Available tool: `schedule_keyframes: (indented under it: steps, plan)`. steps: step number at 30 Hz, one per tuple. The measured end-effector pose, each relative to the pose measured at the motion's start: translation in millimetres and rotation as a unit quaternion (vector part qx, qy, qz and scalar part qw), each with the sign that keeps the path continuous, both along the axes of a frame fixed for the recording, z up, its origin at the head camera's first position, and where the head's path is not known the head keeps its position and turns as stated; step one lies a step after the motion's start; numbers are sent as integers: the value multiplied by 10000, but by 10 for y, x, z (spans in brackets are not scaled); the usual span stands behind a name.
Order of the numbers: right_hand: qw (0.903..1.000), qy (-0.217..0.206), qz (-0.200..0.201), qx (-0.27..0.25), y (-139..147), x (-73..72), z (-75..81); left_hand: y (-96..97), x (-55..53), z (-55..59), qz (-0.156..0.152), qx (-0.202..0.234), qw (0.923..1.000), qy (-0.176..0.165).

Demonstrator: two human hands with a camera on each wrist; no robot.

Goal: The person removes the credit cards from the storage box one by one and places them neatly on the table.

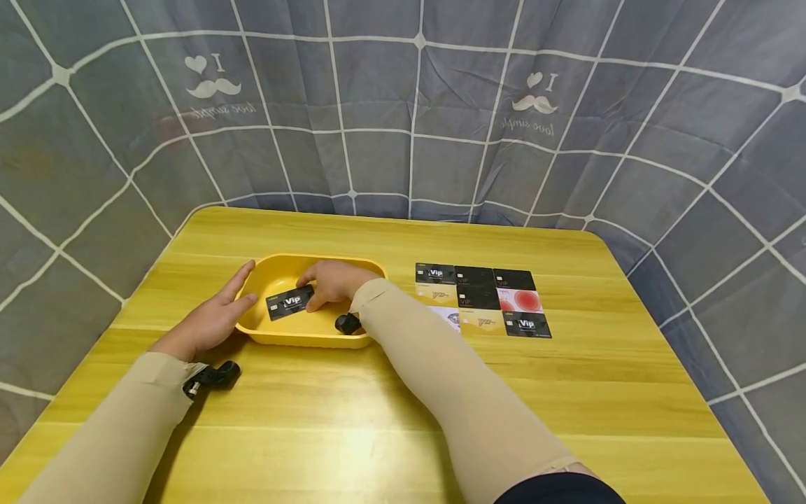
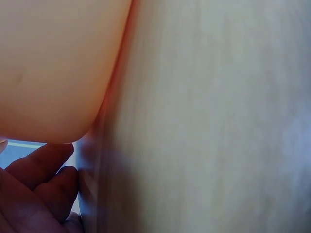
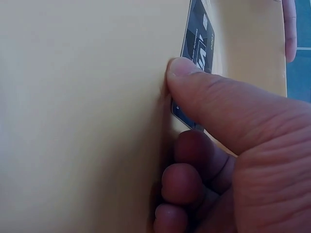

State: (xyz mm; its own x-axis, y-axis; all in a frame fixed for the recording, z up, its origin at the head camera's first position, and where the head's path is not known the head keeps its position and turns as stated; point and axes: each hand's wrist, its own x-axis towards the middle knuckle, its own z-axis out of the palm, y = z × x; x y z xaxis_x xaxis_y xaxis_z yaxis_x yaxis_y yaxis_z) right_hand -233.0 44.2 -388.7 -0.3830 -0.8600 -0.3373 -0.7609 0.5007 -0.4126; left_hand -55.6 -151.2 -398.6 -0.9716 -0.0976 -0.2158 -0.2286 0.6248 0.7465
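My left hand (image 1: 213,320) holds the left end of a yellow plastic basin (image 1: 296,339), thumb over the rim and fingers along the outside. The left wrist view shows those fingers (image 2: 41,182) against the basin's outer wall (image 2: 53,68). Inside the basin, my right hand (image 1: 336,281) pinches the right end of a black Vip card (image 1: 291,303). Close up in the right wrist view, the thumb (image 3: 209,94) lies across the face of the card (image 3: 198,41), which is seen tilted. The fingertips behind the card are partly hidden.
Right of the basin, several cards lie edge to edge in rows on the wooden table (image 1: 604,392): black cards (image 1: 478,297), gold cards (image 1: 482,323), and a pink card with red circles (image 1: 520,301). My right forearm partly covers a whitish card (image 1: 448,316). A grey checked curtain (image 1: 378,105) surrounds the table.
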Motion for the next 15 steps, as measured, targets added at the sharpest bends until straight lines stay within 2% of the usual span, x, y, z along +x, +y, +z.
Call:
schedule_keyframes:
  steps: [15]
  plan:
    - [9999,-81,-127,23,-10,24,-11,-25,2,-45,25,55,10000,2]
